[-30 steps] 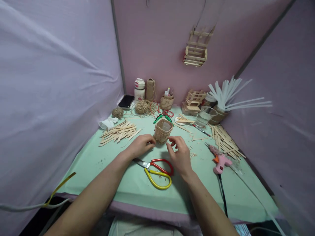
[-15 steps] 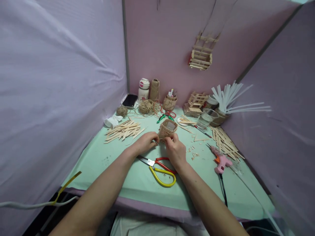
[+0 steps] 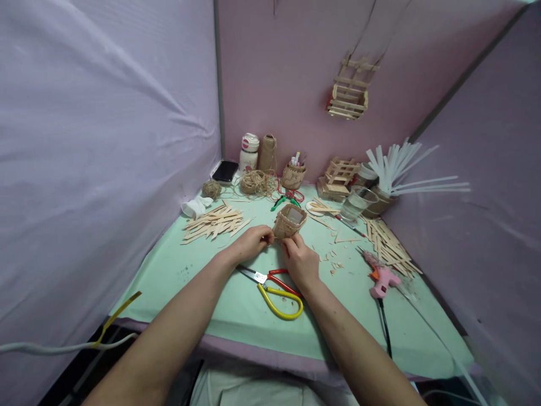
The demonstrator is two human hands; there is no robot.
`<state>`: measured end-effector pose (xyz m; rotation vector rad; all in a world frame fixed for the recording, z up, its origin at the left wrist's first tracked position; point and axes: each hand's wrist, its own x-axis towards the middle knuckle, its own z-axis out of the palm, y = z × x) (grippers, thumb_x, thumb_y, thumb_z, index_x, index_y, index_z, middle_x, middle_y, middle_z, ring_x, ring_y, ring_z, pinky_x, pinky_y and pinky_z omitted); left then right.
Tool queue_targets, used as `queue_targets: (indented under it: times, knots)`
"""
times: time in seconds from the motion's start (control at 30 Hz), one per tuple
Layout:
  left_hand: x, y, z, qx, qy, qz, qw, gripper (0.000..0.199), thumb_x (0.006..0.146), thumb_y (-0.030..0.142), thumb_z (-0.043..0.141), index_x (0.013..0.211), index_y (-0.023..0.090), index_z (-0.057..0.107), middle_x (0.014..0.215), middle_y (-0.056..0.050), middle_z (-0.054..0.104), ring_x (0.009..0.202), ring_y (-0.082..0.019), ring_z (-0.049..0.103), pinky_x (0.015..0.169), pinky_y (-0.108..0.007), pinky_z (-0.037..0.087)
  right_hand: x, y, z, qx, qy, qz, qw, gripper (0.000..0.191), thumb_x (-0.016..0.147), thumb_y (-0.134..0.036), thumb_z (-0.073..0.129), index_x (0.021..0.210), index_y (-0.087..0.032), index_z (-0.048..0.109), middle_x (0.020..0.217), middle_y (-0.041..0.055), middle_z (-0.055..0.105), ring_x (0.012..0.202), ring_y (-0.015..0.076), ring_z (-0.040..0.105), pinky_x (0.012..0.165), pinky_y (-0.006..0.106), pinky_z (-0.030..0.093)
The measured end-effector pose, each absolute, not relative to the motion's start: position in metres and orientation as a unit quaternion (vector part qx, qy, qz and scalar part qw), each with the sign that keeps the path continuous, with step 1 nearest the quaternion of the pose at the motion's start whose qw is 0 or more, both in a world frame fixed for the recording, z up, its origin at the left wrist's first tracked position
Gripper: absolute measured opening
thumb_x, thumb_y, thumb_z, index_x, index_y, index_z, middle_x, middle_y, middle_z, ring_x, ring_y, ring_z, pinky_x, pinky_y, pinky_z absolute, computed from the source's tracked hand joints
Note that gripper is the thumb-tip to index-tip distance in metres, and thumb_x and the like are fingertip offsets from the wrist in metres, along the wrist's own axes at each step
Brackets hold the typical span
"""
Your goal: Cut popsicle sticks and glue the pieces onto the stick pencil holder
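Observation:
A small brown twine-edged cup (image 3: 289,221) stands on the green tablecloth at the middle. At its lower left is my left hand (image 3: 256,241), fingers curled together near the cup's base; whatever they pinch is too small to name. My right hand (image 3: 301,263) is closed just below the cup's front, and its fingertips are pressed together with their contents hidden. Scissors (image 3: 279,290) with one red and one yellow handle lie below the hands, blades pointing left.
Wooden sticks (image 3: 214,221) are piled at left, more sticks (image 3: 389,245) at right. A pink glue gun (image 3: 382,280) lies at right with its cord. Green pliers (image 3: 279,202), twine (image 3: 253,182) and a clear cup (image 3: 357,204) sit behind.
The view has shifted slightly. My fingers have moved a little down from the cup's side, and more of its front shows.

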<state>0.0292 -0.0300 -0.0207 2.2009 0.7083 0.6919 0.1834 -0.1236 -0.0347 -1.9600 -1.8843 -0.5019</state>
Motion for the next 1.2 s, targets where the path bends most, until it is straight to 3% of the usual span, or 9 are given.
queue_targets:
  times: [0.2,0.33,0.43,0.6,0.67,0.8,0.87,1.0,1.2]
  knots:
    - [0.028,-0.033,-0.016,0.842,0.289,0.281,0.358,0.02,0.067,0.004,0.047,0.078,0.019,0.053,0.078,0.001,0.056,0.075,-0.014,0.052,0.069,-0.026,0.042,0.184,-0.127,-0.033,-0.698,-0.658,-0.158,0.234,0.021,0.091,-0.025,0.047,0.083,-0.019,0.065,0.084,0.0031,0.067,0.062,0.0112,0.056,0.049,0.024,0.022]
    - [0.028,-0.036,-0.01,0.838,0.307,0.283,0.351,0.021,0.07,0.009,0.05,0.088,0.02,0.051,0.082,0.001,0.054,0.074,-0.014,0.053,0.068,-0.027,0.044,0.179,-0.126,-0.028,-0.681,-0.667,-0.111,0.282,0.023,0.09,-0.026,0.05,0.107,-0.018,0.062,0.091,0.0038,0.071,0.075,0.0136,0.063,0.057,0.022,0.033]
    - [0.028,-0.038,-0.009,0.843,0.308,0.281,0.339,0.023,0.072,0.01,0.051,0.093,0.02,0.049,0.086,0.0,0.053,0.074,-0.014,0.054,0.068,-0.027,0.045,0.172,-0.123,-0.023,-0.696,-0.669,-0.084,0.248,0.03,0.091,-0.026,0.049,0.119,-0.021,0.058,0.095,0.0028,0.073,0.075,0.0151,0.065,0.057,0.024,0.035]
    - [0.026,-0.036,-0.014,0.843,0.317,0.287,0.326,0.024,0.071,0.011,0.053,0.093,0.019,0.053,0.092,-0.002,0.057,0.078,-0.015,0.057,0.07,-0.027,0.047,0.168,-0.121,-0.021,-0.704,-0.676,-0.031,0.215,0.022,0.093,-0.025,0.046,0.094,-0.023,0.068,0.089,0.0022,0.073,0.078,0.0162,0.066,0.059,0.023,0.036]
    - [0.025,-0.034,-0.016,0.82,0.344,0.283,0.358,0.024,0.069,0.012,0.058,0.092,0.018,0.057,0.093,-0.003,0.06,0.078,-0.015,0.059,0.071,-0.027,0.048,0.169,-0.123,-0.024,-0.703,-0.667,-0.016,0.248,0.02,0.092,-0.023,0.048,0.095,-0.023,0.068,0.092,0.0021,0.073,0.081,0.0166,0.067,0.063,0.023,0.039]
    - [0.029,-0.031,-0.019,0.663,0.424,0.24,0.568,0.013,0.075,0.017,0.059,0.088,0.015,0.062,0.078,-0.003,0.068,0.063,-0.012,0.062,0.065,-0.026,0.05,0.171,-0.128,-0.03,-0.696,-0.648,0.006,0.308,0.021,0.091,-0.024,0.05,0.098,-0.022,0.07,0.096,0.0027,0.075,0.084,0.0178,0.068,0.073,0.025,0.044]
    - [0.035,-0.032,-0.019,0.604,0.439,0.229,0.625,0.01,0.08,0.02,0.056,0.083,0.012,0.063,0.073,-0.005,0.069,0.057,-0.011,0.062,0.062,-0.025,0.051,0.172,-0.13,-0.031,-0.694,-0.648,0.012,0.313,0.021,0.09,-0.024,0.051,0.097,-0.021,0.071,0.095,0.0031,0.075,0.084,0.0182,0.068,0.074,0.026,0.045]
    - [0.044,-0.034,-0.017,0.581,0.439,0.242,0.642,0.01,0.078,0.02,0.063,0.076,0.01,0.063,0.064,-0.005,0.068,0.053,-0.009,0.06,0.056,-0.021,0.049,0.172,-0.132,-0.029,-0.697,-0.651,0.024,0.3,0.021,0.089,-0.025,0.052,0.098,-0.022,0.071,0.093,0.003,0.075,0.083,0.0185,0.068,0.072,0.026,0.046]
    - [0.038,-0.033,-0.017,0.57,0.439,0.267,0.642,0.019,0.066,0.014,0.073,0.082,0.011,0.063,0.062,-0.002,0.066,0.053,-0.008,0.058,0.049,-0.019,0.043,0.175,-0.134,-0.025,-0.686,-0.657,0.065,0.306,0.021,0.087,-0.026,0.054,0.101,-0.019,0.07,0.095,0.0047,0.074,0.083,0.0181,0.067,0.076,0.027,0.047]
